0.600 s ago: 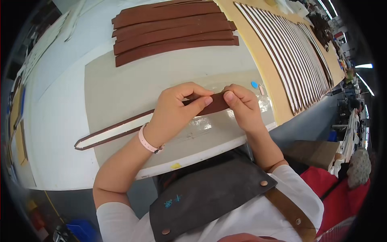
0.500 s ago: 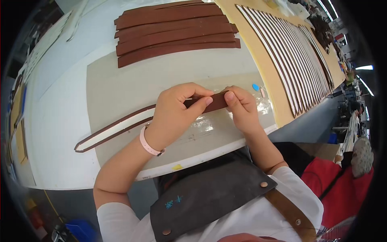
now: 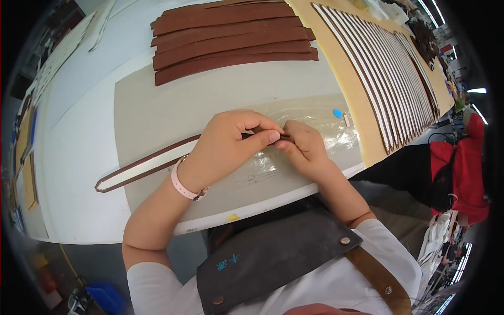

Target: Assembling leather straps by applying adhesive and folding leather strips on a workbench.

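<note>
Over the grey mat (image 3: 173, 110), both hands (image 3: 223, 144) (image 3: 308, 149), curled close together, pinch the brown-edged strip (image 3: 151, 166).

The dark apron (image 3: 283, 257) has small blue writing (image 3: 228, 262) on its front, toward the person's left side. It looks like two little signs, one beside the other, set on a slant. On the grey mat (image 3: 157, 105) are faint thin marks (image 3: 255, 179), too pale to tell if they are writing.
</note>
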